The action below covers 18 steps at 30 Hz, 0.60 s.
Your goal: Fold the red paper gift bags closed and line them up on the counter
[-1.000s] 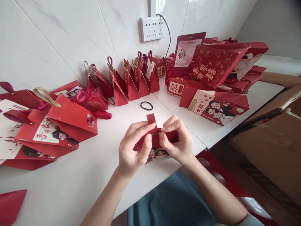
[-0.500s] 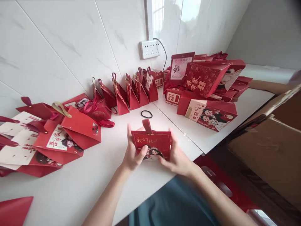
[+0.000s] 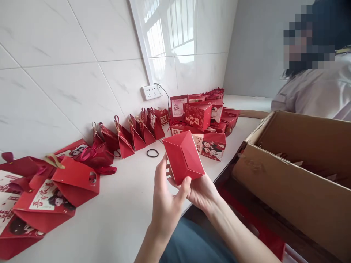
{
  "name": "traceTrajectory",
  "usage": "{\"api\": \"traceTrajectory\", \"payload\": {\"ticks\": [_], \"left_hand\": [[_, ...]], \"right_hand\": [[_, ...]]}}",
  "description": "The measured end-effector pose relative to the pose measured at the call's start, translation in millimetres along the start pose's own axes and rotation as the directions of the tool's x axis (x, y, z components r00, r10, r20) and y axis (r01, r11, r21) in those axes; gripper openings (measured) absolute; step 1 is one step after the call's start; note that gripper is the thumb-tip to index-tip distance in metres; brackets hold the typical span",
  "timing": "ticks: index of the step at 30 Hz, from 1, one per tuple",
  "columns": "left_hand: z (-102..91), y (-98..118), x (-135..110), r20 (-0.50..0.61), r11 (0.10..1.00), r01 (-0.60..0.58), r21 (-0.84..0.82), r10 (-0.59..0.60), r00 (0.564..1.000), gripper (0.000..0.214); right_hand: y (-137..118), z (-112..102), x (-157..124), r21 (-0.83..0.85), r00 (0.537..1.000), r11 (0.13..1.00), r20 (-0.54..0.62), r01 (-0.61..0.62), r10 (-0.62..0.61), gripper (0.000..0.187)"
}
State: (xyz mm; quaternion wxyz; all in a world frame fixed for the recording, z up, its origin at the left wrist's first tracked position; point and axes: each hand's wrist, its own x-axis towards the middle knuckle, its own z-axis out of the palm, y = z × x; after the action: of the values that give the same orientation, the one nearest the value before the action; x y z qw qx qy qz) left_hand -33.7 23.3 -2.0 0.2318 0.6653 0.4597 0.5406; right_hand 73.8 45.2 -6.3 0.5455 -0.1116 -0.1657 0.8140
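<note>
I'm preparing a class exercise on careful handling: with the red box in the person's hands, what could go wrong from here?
Denting: the left grip has its thumb over the lower edge of the held red box, so pressing hard might crease it.
Opening: a seam runs along the side facing the camera and might spread if squeezed.
Toppling: the pile of red boxes beyond is stacked at odd angles, so a bump could dislodge one.

Gold characters 吾家有囍 stand on the patterned box (image 3: pixel 194 118); the sign 囍 marks the small box (image 3: pixel 163 119) by the wall — and 吾 reads on the white panel (image 3: pixel 42 197) at left — other lettering is too small or part-hidden.
</note>
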Motion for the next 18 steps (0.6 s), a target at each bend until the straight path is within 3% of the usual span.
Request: {"api": "traceTrajectory", "payload": {"ticks": [4, 8, 14, 16, 18], "left_hand": [[16.3, 11.9, -0.8, -0.038, 0.99, -0.119, 0.07, 0.122, 0.992, 0.06], [24.2, 16.1, -7.8, -0.039, 0.964, -0.246, 0.105, 0.251, 0.967, 0.064], [36.9, 17.6, -21.1, -0.058, 0.865, -0.499, 0.055, 0.502, 0.863, 0.071], [42.3, 17.4, -25.3, -0.071, 0.822, -0.569, 0.006, 0.568, 0.82, 0.074], [49.2, 17.9, -29.7, -0.088, 0.802, -0.596, -0.04, 0.591, 0.802, 0.074]], "right_hand": [[-4.7, 5.9, -14.0, 0.001, 0.996, 0.996, 0.012, 0.087, -0.087, 0.013], [-13.6, 0.8, -27.9, -0.025, 0.995, 0.996, 0.046, 0.089, -0.088, 0.018], [-26.3, -12.9, -41.7, -0.112, 0.991, 0.99, 0.109, 0.085, -0.072, 0.03], [-29.5, -19.7, -45.2, -0.263, 0.982, 0.948, 0.102, 0.18, -0.158, 0.043], [-31.6, -26.4, -48.5, -0.481, 0.934, 0.803, 0.127, 0.352, -0.333, 0.054]]}}
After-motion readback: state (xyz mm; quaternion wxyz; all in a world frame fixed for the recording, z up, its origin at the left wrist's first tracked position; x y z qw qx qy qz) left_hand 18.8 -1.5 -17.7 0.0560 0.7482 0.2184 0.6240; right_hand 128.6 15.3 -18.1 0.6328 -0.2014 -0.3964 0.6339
